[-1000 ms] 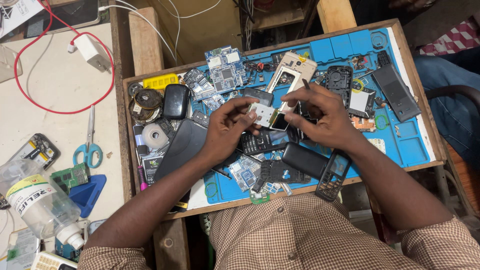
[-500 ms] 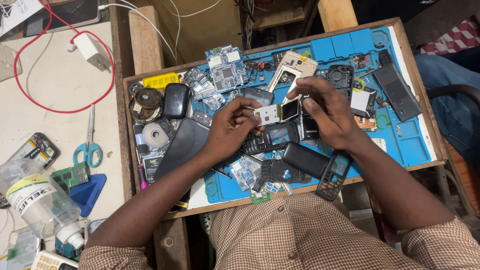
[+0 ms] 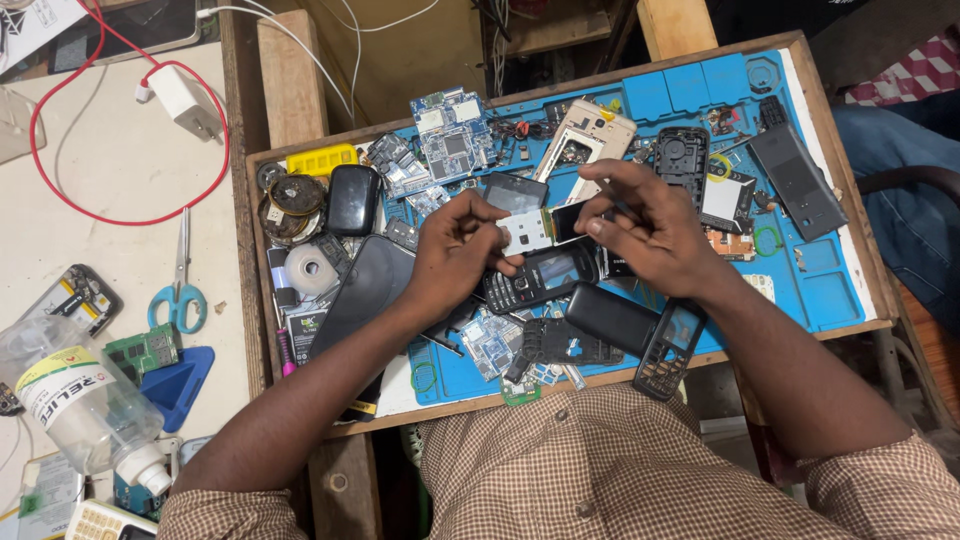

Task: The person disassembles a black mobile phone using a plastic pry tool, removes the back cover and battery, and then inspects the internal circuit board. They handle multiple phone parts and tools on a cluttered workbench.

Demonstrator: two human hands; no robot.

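1. White desk (image 3: 100,170) at left: scissors (image 3: 178,300), clear bottle (image 3: 75,395). Wood-rimmed tray (image 3: 300,160) with blue mat (image 3: 830,290), strewn with phone parts.
2. Left hand (image 3: 455,255), fingers pinching the small circuit board (image 3: 528,232) at its left end; right hand (image 3: 650,225) fingers pinch its right end, above a black keypad phone (image 3: 540,277).
3. Since half a second ago, the board sits slightly higher and both hands hold closer together.
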